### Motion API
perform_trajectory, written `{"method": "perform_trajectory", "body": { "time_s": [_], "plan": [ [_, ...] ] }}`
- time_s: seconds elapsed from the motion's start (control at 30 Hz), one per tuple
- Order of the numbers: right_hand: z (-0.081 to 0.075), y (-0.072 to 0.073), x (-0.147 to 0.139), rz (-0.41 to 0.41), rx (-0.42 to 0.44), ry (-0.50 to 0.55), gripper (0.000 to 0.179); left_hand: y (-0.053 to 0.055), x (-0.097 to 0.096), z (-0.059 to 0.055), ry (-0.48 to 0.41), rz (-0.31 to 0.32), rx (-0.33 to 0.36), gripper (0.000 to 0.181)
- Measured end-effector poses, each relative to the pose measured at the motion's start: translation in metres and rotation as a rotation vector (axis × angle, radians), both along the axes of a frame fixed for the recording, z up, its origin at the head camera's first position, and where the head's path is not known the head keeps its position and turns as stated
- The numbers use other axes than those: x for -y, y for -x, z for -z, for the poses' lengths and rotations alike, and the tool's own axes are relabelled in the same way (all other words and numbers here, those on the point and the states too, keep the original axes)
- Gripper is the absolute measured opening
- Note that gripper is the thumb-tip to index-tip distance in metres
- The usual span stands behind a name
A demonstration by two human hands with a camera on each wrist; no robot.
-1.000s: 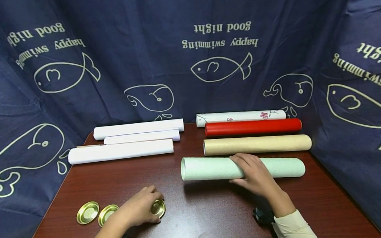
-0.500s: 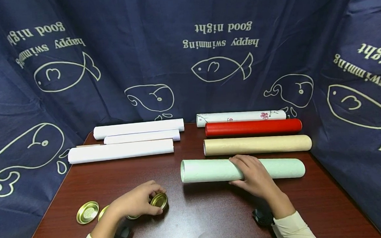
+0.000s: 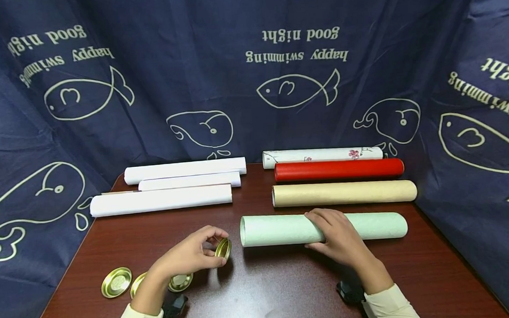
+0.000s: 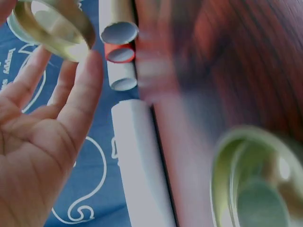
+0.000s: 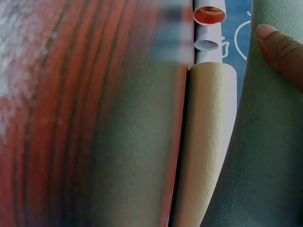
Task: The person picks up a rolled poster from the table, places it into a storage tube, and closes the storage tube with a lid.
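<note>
My left hand [image 3: 190, 254] pinches a round gold metal lid [image 3: 223, 249] by its rim, tilted on edge. The lid is just left of the end of a pale green paper tube [image 3: 276, 229], with a small gap between them. In the left wrist view, the lid [image 4: 59, 30] sits between thumb and fingertips. My right hand [image 3: 337, 229] grips the tube around its middle; whether the tube touches the table cannot be told. On the table by the left forearm lie more gold lids: one [image 3: 116, 282] in full view, two [image 3: 138, 284] partly hidden by the arm.
White paper rolls [image 3: 161, 200] lie at the back left of the dark red-brown table [image 3: 271, 294]. At the back right are a beige tube [image 3: 344, 193], a red tube [image 3: 338, 169] and a flower-patterned tube [image 3: 320, 155]. A blue printed curtain [image 3: 241, 82] surrounds the table.
My left hand has lifted the lid and carried it forward and right, toward the tube's left end, tilting it up. My right hand keeps its grip; the tube has shifted slightly toward me.
</note>
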State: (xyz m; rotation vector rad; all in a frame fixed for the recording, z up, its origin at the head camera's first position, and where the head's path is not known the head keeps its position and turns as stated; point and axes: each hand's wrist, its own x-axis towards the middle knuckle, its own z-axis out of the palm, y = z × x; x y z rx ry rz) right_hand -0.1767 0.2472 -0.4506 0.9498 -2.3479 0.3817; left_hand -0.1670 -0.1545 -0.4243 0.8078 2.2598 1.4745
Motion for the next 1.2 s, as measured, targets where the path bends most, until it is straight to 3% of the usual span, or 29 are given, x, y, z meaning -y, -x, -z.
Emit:
{"method": "perform_trajectory", "body": {
  "time_s": [0.27, 0.4, 0.6, 0.93, 1.2],
  "plan": [
    [0.000, -0.004, 0.002, -0.003, 0.011, -0.015, 0.080, 0.000, -0.017, 0.001, -0.107, -0.143, -0.066, 0.050],
    [0.000, -0.005, 0.004, -0.015, 0.001, -0.011, 0.079, -0.001, -0.025, 0.001, -0.183, -0.178, -0.107, 0.052],
    [0.001, -0.006, 0.005, -0.025, -0.020, -0.001, 0.078, -0.004, -0.035, -0.001, -0.272, -0.161, -0.098, 0.054],
    [-0.001, -0.010, 0.005, -0.024, -0.020, 0.004, 0.079, -0.006, -0.041, -0.003, -0.331, -0.142, -0.061, 0.055],
    [-0.001, -0.010, 0.008, -0.017, -0.004, -0.010, 0.076, -0.008, -0.041, 0.000, -0.412, -0.089, -0.063, 0.058]
  ]
}}
